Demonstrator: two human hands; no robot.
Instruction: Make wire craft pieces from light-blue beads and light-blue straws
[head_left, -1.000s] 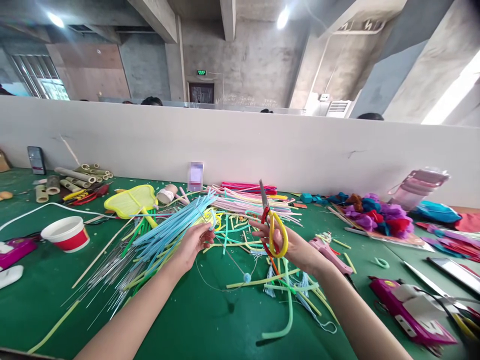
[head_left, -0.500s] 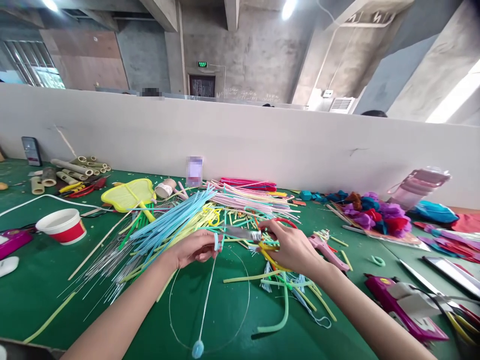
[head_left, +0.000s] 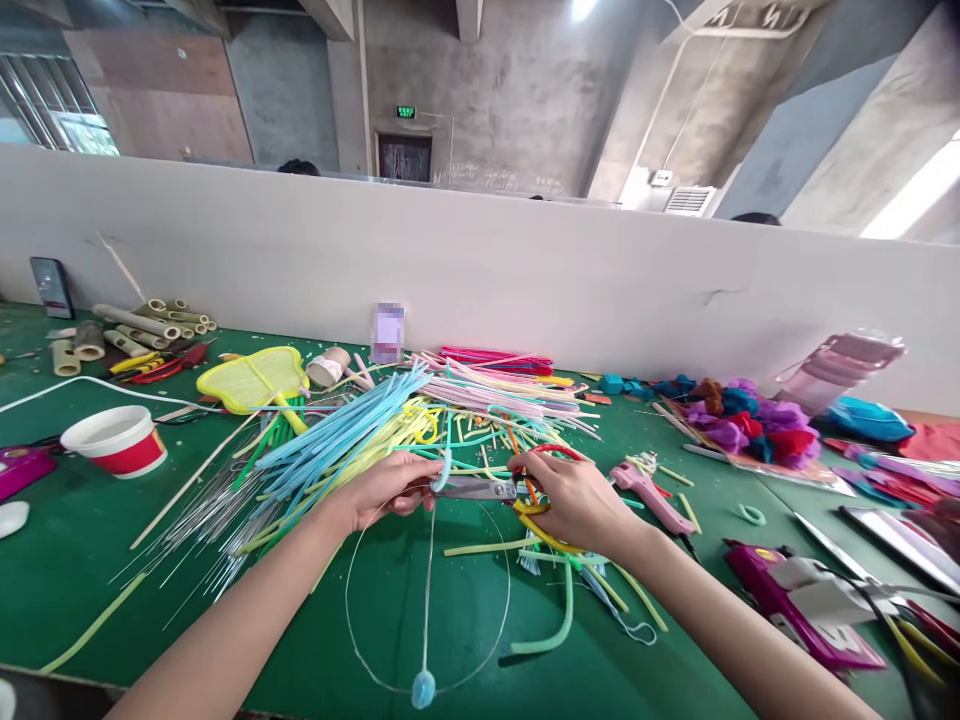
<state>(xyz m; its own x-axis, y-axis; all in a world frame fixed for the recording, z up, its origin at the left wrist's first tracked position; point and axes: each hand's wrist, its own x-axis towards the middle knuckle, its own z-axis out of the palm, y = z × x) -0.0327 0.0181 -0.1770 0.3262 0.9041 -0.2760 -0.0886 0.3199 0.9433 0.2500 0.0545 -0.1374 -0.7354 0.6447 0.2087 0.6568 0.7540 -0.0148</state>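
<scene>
Nearest us, a blue bead (head_left: 424, 689) is hanging or resting on the near side of the scissors (head_left: 480, 488), ending a pale cord (head_left: 427, 600). A thin clear loop (head_left: 509, 585) is curving around that cord; we are not making out whether it is joining the bead.

Our right hand (head_left: 566, 495) is gripping the scissors by their parted red and yellow handles, fingers curled. Our left hand (head_left: 397, 485), fingers closed in a pinch, is holding a light-blue strip (head_left: 445, 468) at the scissors' tip end. The scissors are lying sideways between our hands, tips pointing left, while the strip is standing roughly upright across them; our left hand is the nearer one to it. We cannot tell whether the blades are gripping the strip or merely touching it, and our left fingers are hiding its lower end.

Beyond the scissors to the left, a blue bundle (head_left: 345, 430) is lying aslant; straight beyond, a phone (head_left: 388, 335) is showing a blurred screen.
</scene>
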